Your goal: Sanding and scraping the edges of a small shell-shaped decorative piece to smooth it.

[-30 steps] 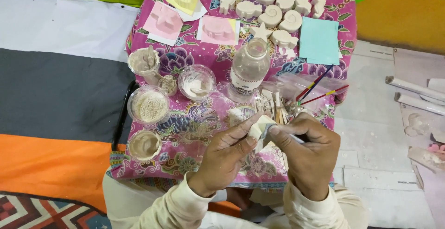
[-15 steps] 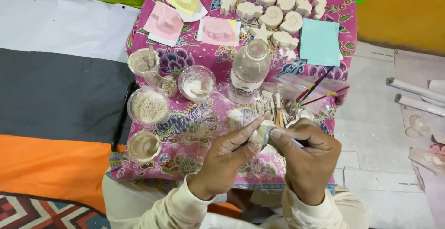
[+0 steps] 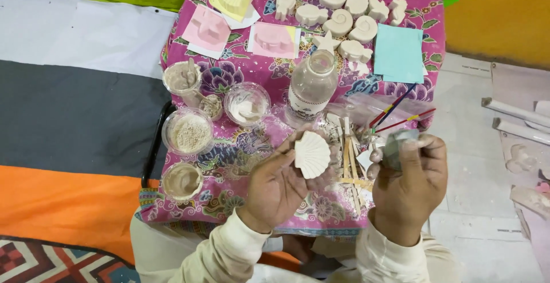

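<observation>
Since its ribbed face is turned up for viewing, the white shell cast (image 3: 312,154) rests in the left hand (image 3: 278,188), fingers grasping it above the desk's (image 3: 240,145) near edge; the right hand (image 3: 409,183) is clenched on a grey scrap (image 3: 395,145).

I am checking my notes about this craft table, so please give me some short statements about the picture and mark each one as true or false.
1. The left hand holds a white shell-shaped cast. True.
2. The right hand is empty. False: it grips a small grey piece, though what it is cannot be told.
3. The clear bottle lies on its side. False: it stands upright on the pink patterned cloth.
4. A light blue sheet lies beside the row of white casts. True.
5. The pink moulds are stacked inside the round cups. False: they lie on the cloth beyond the cups.
</observation>
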